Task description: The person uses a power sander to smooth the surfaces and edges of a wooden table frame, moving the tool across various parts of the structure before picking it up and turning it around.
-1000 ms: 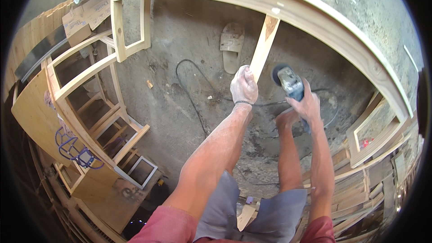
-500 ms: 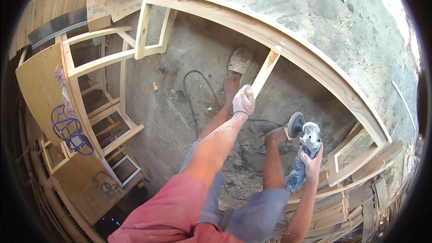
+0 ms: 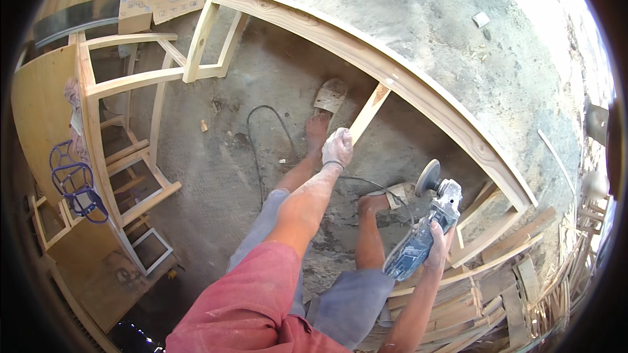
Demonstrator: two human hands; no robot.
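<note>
The left hand (image 3: 337, 146) is closed around the middle crossbar (image 3: 370, 112) of the pale wooden frame (image 3: 307, 26). The right hand (image 3: 439, 246) grasps a dusty blue angle grinder (image 3: 416, 243) near the frame's right end, its disc (image 3: 428, 178) apart from the frame. Left of the frame lies a cardboard box (image 3: 171, 4).

- Scene mostly bright; strongest light at upper right, where the concrete floor (image 3: 451, 33) bleached toward white, detail lost in glare.
- Light fell off leftward; lower left corner sank near black.
- Soft shadow lay along the inner side of the wooden frame (image 3: 428, 106).
- Fisheye bowed straight edges; black vignette ringed the view.
- Power tool (image 3: 415, 246) read fairly crisp; scrap wood (image 3: 520, 301) softened toward the right rim.
</note>
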